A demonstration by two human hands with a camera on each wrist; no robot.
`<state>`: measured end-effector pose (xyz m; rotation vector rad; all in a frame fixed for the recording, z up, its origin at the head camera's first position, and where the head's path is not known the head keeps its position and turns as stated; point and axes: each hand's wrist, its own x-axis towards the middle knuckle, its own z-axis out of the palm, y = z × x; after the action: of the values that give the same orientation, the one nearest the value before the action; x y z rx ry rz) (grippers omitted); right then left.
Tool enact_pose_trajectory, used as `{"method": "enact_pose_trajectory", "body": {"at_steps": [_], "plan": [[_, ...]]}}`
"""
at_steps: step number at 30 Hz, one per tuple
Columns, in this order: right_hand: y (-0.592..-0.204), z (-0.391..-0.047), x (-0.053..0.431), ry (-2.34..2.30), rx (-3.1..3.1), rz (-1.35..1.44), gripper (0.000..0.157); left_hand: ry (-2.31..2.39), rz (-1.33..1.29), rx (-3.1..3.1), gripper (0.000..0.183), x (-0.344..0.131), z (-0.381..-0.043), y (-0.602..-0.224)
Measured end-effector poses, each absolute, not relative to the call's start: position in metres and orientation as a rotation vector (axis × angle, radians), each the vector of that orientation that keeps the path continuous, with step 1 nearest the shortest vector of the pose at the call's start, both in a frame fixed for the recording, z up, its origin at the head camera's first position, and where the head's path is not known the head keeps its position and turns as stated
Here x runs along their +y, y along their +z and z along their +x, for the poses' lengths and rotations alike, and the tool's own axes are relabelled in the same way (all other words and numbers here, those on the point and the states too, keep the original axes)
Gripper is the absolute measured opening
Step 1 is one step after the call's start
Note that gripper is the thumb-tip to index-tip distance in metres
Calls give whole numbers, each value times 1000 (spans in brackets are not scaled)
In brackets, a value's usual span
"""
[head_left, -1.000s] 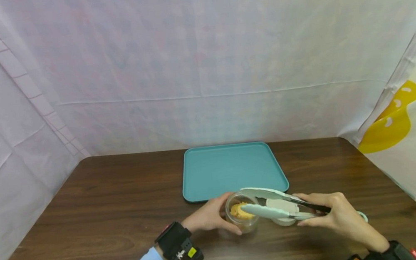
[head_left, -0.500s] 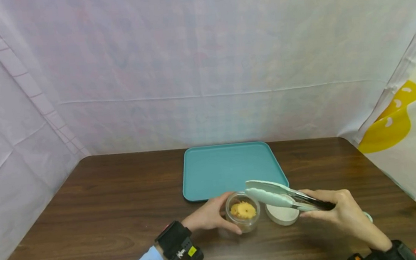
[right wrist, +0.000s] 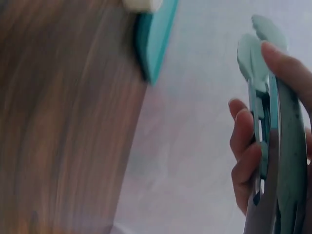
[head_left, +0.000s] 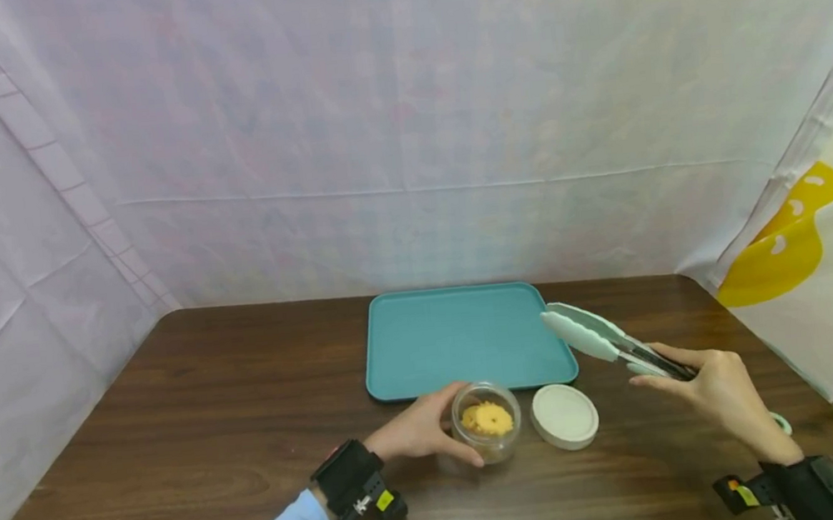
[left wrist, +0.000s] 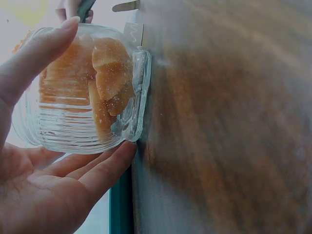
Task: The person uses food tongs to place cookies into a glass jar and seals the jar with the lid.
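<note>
My left hand (head_left: 427, 430) grips a clear glass jar (head_left: 498, 450) from its left side, thumb and fingers around the wall. The jar stands uncovered on the table. Yellow biscuits (head_left: 488, 418) fill part of it, and in the left wrist view several pieces (left wrist: 111, 68) show through the ribbed glass. My right hand (head_left: 719, 390) holds pale green tongs (head_left: 580, 336) with metal arms, raised right of the tray. The tong tips (right wrist: 252, 56) lie close together, and I see nothing between them. A round white lid (head_left: 565, 417) lies just right of the jar.
A teal tray (head_left: 462, 339) lies behind the jar and lid on the dark wooden table (head_left: 249, 402). Pale cloth (head_left: 389, 129) hangs behind and at the sides. A yellow shape (head_left: 778, 259) is on the right side, past the table edge.
My right hand has drawn the tongs out of the jar's mouth, then up and to the right; their tips have come closer together. The lid is now uncovered to view. My left hand stays put.
</note>
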<state>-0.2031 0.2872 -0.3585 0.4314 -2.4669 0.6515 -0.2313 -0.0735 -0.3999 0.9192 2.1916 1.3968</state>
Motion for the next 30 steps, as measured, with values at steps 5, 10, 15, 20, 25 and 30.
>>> {"method": "enact_pose_trajectory", "body": {"at_steps": [5,10,15,20,25,30], "plan": [[-362,-217,306,531,-2570,259,57,1409,917,2177,78,-74,-232,-400],[-366,-233,324,470,-2730,89,66,1417,925,2174,77,-74,-232,-400],[-367,-244,338,467,-2816,-36,72,1389,968,2204,75,-73,-233,-402],[-368,-251,344,477,-2831,-123,75,1384,973,2207,73,-73,-233,-402],[-370,-256,347,485,-2840,-201,79,1387,957,2204,74,-73,-234,-402],[-375,-257,352,488,-2885,-282,80,1383,957,2210,77,-73,-233,-402]]}}
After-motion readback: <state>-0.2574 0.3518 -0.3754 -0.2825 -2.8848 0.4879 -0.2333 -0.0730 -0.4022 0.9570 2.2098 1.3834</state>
